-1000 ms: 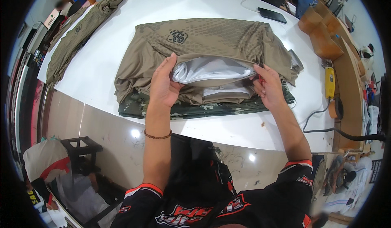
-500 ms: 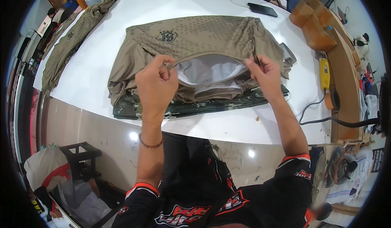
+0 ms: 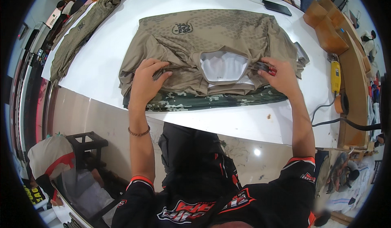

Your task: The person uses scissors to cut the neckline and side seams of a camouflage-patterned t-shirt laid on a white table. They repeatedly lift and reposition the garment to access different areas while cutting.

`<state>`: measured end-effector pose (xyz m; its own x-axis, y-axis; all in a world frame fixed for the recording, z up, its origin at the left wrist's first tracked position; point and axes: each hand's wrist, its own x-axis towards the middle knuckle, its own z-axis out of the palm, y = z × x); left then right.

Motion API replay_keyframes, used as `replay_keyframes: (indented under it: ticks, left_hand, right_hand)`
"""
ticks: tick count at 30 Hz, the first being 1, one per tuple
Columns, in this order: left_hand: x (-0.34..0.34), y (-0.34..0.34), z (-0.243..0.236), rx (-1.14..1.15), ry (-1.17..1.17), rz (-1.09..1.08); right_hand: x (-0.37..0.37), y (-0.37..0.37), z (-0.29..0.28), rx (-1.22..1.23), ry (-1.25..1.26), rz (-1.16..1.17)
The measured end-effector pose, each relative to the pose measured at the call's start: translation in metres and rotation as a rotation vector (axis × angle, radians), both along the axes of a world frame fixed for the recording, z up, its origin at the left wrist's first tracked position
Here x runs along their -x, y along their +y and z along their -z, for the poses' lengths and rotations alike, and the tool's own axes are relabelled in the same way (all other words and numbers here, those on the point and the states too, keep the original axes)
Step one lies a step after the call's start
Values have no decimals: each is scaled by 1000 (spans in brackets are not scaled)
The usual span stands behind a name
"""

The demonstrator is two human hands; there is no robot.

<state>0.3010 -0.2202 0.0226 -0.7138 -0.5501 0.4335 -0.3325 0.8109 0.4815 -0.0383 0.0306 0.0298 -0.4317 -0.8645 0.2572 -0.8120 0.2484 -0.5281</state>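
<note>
Now the hem is down and pinched at both sides

Evidently the hands have shifted within the last second: a second ago they held the tan shirt point(image 3: 211, 36) open around a grey-white insert point(image 3: 223, 65), lifted and bulging; half a second ago the hem was being drawn toward the person; now the cloth lies flatter, and only a small pale patch of the insert shows in the opening. The left hand point(image 3: 146, 81) has its fingers together, clamped on a fold of the shirt's lower edge; the right hand point(image 3: 281, 75) pinches the opposite side of the same edge, with something small and red point(image 3: 271, 70) under its fingertips, too small to name. By my reading the insert is now seated inside, and the hem is being pulled straight over it.

The shirt lies on the white table point(image 3: 102, 65), near its front edge, on top of a camouflage garment point(image 3: 211, 99).

Counted: one tan shirt in hand; one insert; one camouflage piece beneath; one more olive garment point(image 3: 81, 32) stretched out at far left; one dark phone point(image 3: 277, 7); one yellow tool point(image 3: 335, 76) at right; one bracelet point(image 3: 139, 132) on the left wrist.
</note>
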Motion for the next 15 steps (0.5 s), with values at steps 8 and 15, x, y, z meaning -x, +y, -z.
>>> replay_keyframes:
  ticks: [8,15]
  left_hand:
    - [14,-1,-9,-44,30,-37]
    - [26,-17,1,164,-37,78]
  right_hand:
    - [3,-1,-3,-91,26,44]
    - [21,15,-21,-41,-228,-49]
